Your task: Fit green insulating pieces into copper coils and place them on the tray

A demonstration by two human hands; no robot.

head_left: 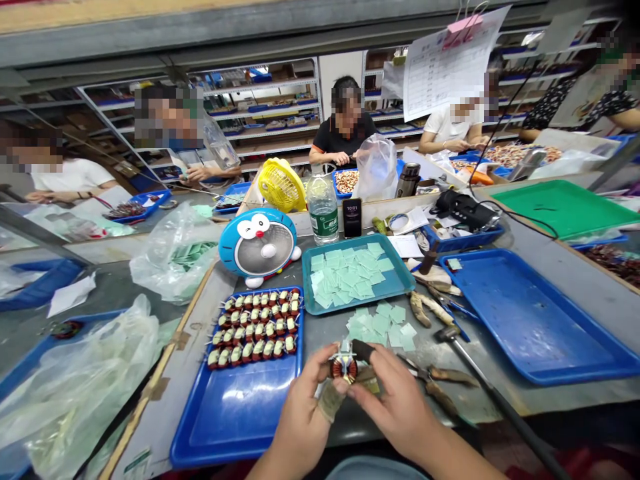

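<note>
Near the front centre, a copper-wound coil point(344, 368) with a pale piece on top is held between both hands. My left hand point(306, 403) grips its left side, with a worn wrap on the thumb. My right hand point(400, 400) pinches its right side, a dark cover on one fingertip. Just beyond lie loose pale green squares point(383, 325) on the bench, and more squares fill a teal tray point(360, 307). To the left, a blue tray point(230, 420) bears rows of similar coils point(253, 330) in its far half.
Pliers point(443, 387), a hammer-like tool point(480, 373) and cutters lie right of my hands. Further right is a blue tray point(540, 313) with one small part. A bottle point(323, 207), phone point(353, 217) and blue cartoon fan point(259, 243) stand behind. Several people sit across the bench.
</note>
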